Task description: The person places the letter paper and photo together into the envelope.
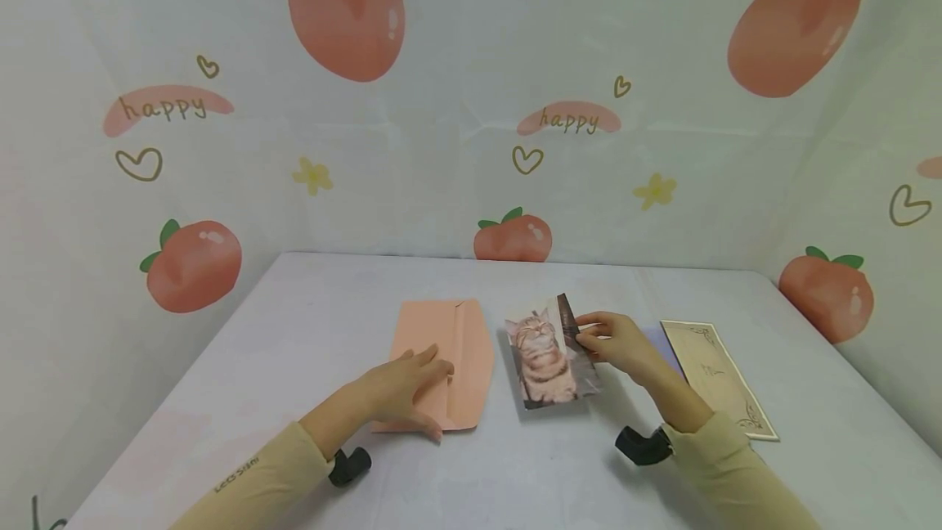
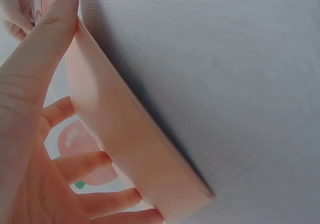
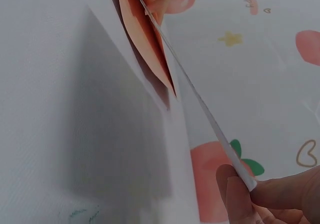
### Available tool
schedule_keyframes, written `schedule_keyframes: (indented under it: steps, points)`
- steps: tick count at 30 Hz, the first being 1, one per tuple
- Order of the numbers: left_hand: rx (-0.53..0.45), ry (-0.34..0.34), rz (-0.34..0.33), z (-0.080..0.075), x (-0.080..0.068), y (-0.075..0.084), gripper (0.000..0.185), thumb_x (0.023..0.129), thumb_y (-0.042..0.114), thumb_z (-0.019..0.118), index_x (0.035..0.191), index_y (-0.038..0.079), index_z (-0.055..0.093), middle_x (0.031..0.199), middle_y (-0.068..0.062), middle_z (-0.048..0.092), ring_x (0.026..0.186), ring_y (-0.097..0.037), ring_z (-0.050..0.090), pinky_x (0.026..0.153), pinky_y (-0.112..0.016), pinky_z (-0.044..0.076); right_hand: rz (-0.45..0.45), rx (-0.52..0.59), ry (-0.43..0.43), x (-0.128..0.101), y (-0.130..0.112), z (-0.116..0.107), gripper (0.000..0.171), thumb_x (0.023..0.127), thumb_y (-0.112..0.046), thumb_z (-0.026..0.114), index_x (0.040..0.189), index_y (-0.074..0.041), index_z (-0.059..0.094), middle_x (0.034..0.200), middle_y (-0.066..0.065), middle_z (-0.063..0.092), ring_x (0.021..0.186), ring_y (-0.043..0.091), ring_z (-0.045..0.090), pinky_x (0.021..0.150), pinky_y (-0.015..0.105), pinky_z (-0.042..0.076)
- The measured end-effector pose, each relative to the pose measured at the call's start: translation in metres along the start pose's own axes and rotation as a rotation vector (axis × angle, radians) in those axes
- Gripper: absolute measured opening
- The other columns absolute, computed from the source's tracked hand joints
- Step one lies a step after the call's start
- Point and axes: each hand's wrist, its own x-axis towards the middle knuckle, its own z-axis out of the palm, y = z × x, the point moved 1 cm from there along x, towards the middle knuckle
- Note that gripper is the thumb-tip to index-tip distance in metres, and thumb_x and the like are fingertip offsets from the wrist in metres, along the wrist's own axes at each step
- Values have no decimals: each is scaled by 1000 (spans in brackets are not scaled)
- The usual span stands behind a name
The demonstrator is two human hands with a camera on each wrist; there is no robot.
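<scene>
A pink envelope (image 1: 449, 350) lies flat on the white table (image 1: 316, 301), its flap side up. My left hand (image 1: 405, 387) rests on it with fingers spread and straight; in the left wrist view the envelope (image 2: 130, 139) runs edge-on beside my palm. My right hand (image 1: 614, 342) pinches the right edge of a cat photo (image 1: 548, 354), holding it tilted just right of the envelope. The right wrist view shows the photo (image 3: 200, 104) edge-on between my fingertips (image 3: 235, 189), with the envelope (image 3: 147, 39) beyond.
A cream card with ornate corner print (image 1: 717, 379) lies on the table to the right of my right hand. A peach-patterned backdrop (image 1: 471, 105) walls in the table at the back and both sides.
</scene>
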Motion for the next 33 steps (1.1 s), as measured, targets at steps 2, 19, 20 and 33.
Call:
schedule_keyframes:
  steps: [2, 19, 20, 33]
  points:
    - [1, -2, -8, 0, 0, 0, 84, 63, 59, 75, 131, 23, 41, 150, -23, 28, 128, -58, 32, 93, -65, 41, -4, 4, 1, 0, -2, 1, 36, 92, -5, 55, 124, 11, 49, 106, 26, 64, 82, 12, 64, 72, 31, 58]
    - [8, 0, -5, -1, 0, 0, 84, 63, 59, 75, 131, 22, 41, 150, -23, 28, 128, -58, 33, 95, -65, 40, -42, 23, 0, 5, -5, 9, 35, 91, -3, 55, 123, 12, 50, 99, 23, 65, 80, 10, 63, 71, 32, 58]
    - [7, -1, -2, -1, 0, 1, 84, 64, 58, 75, 131, 22, 41, 150, -24, 28, 128, -58, 32, 94, -65, 40, -42, 22, 2, 6, -6, 9, 35, 91, -3, 55, 123, 11, 50, 100, 23, 65, 80, 10, 63, 71, 32, 58]
    - [8, -2, -2, 1, 1, -2, 85, 63, 59, 74, 132, 22, 40, 151, -24, 27, 128, -58, 31, 95, -65, 39, -41, 41, -3, 16, -8, 20, 34, 91, -5, 55, 123, 9, 51, 103, 24, 65, 80, 11, 64, 72, 33, 58]
